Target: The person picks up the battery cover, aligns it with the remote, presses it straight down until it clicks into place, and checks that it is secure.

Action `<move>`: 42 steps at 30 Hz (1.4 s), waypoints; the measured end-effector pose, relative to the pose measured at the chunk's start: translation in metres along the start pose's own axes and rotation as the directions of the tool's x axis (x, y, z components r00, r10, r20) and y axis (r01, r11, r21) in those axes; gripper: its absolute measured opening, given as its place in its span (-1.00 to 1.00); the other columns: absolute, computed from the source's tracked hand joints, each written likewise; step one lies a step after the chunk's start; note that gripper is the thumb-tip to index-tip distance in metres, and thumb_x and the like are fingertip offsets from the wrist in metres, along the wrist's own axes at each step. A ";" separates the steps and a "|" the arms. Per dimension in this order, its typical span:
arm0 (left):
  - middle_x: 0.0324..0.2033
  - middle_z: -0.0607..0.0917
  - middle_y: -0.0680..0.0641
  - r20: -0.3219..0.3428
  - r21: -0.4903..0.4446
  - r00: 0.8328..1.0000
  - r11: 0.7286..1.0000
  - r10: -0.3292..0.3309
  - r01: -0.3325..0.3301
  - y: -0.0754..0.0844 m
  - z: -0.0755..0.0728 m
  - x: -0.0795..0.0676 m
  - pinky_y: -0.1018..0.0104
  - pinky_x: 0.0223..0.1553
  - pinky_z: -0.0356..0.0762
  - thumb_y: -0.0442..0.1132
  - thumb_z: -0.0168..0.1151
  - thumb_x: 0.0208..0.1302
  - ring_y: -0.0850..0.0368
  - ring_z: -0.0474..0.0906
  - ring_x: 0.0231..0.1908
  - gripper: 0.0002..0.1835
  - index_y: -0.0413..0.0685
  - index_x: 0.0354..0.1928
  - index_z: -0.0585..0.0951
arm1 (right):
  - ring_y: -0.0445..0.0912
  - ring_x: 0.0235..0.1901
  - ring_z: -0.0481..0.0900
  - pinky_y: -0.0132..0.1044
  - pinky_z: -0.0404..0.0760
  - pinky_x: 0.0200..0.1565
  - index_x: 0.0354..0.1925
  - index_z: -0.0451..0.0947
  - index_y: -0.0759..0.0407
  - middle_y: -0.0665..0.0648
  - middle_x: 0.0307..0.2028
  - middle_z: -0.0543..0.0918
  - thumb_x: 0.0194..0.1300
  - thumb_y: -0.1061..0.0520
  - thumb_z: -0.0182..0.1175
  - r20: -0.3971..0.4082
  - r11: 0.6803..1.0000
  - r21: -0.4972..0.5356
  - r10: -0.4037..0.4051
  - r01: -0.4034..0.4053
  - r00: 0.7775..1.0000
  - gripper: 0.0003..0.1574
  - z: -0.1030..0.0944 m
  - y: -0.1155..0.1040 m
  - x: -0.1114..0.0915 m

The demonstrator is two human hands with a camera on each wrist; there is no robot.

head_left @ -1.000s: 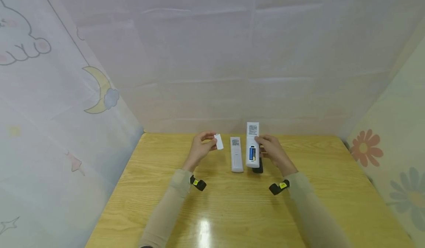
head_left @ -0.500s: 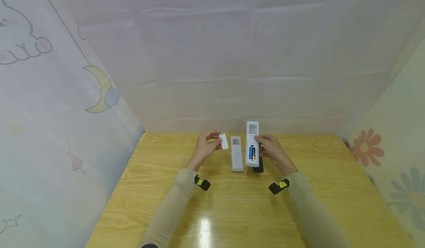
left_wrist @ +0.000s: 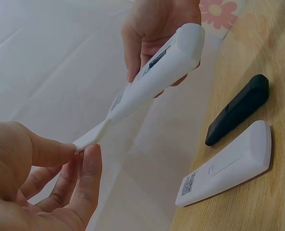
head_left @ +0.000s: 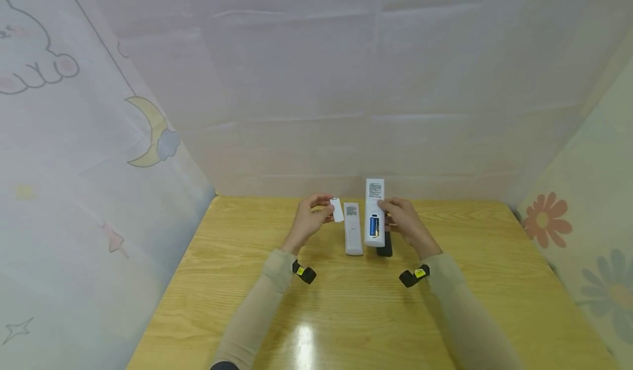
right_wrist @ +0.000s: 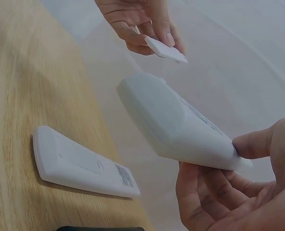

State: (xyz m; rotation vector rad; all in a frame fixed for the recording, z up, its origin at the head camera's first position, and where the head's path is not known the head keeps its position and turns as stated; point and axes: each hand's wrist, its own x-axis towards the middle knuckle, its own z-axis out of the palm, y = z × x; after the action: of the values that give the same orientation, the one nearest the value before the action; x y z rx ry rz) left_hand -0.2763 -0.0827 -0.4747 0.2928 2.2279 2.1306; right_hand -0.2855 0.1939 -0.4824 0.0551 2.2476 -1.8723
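My left hand (head_left: 309,221) pinches a small white battery cover (head_left: 338,210) between thumb and fingers, left of the remotes in the head view. My right hand (head_left: 405,220) grips a white remote control (head_left: 373,209) above the table, its back turned up. Its battery compartment is uncovered, with batteries (head_left: 374,226) inside, one blue and one dark and gold. In the right wrist view the cover (right_wrist: 165,51) is apart from the remote (right_wrist: 166,120); in the left wrist view the cover (left_wrist: 93,136) overlaps the remote's far end.
A second white remote (head_left: 353,237), its cover fitted, lies back up on the wooden table (head_left: 346,315) between my hands. A black remote (left_wrist: 241,108) lies beside it, partly hidden under the held one in the head view. A pale wall covering (head_left: 316,111) rises behind the table.
My left hand has moved right with the battery cover, nearer to the remotes. My right hand and the held remote have shifted only slightly, a little up in the head view.
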 end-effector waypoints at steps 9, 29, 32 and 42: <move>0.07 0.64 -0.28 -0.002 0.002 1.000 1.000 0.012 -0.012 0.001 0.001 -0.002 0.23 -0.04 0.84 -0.46 0.27 0.51 -0.06 0.79 -0.09 -0.70 -0.25 0.22 0.66 | 0.05 -0.05 0.63 -0.20 0.77 -0.04 0.44 0.37 0.38 0.35 0.17 0.61 0.70 -0.15 0.03 0.013 0.999 -0.028 -0.024 0.024 1.000 -0.29 0.005 -0.003 -0.002; 0.06 0.65 -0.26 0.018 -0.002 0.999 1.000 0.031 -0.031 0.000 0.001 -0.002 0.22 -0.06 0.84 -0.45 0.28 0.51 0.02 0.77 -0.16 -0.70 -0.23 0.22 0.66 | 0.04 -0.08 0.64 -0.17 0.78 0.00 0.46 0.38 0.35 0.38 0.19 0.61 0.71 -0.14 0.03 0.015 0.999 -0.034 -0.027 0.027 1.000 -0.31 0.013 -0.006 0.001; 0.06 0.65 -0.26 0.022 0.000 0.999 0.999 0.034 -0.034 0.001 0.001 -0.003 0.22 -0.05 0.84 -0.44 0.28 0.51 0.03 0.77 -0.16 -0.70 -0.24 0.22 0.66 | 0.05 -0.07 0.63 -0.18 0.78 0.00 0.46 0.38 0.34 0.40 0.21 0.59 0.71 -0.14 0.03 0.018 0.999 -0.035 -0.022 0.023 1.000 -0.31 0.015 -0.007 0.001; 0.08 0.64 -0.25 0.041 0.001 0.999 1.000 0.019 -0.019 0.002 0.006 -0.005 0.16 -0.02 0.84 -0.42 0.27 0.52 -0.03 0.78 -0.09 -0.71 -0.21 0.22 0.66 | 0.01 -0.05 0.63 -0.23 0.77 -0.03 0.52 0.34 0.31 0.40 0.27 0.57 0.70 -0.18 0.03 0.025 0.999 -0.034 -0.013 0.014 1.000 -0.25 0.018 -0.009 0.001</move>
State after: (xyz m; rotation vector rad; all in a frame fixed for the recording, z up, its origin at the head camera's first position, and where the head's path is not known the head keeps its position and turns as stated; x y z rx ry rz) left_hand -0.2704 -0.0778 -0.4730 0.3565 2.2128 2.1129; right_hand -0.2851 0.1742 -0.4765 0.0118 2.2685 -1.8302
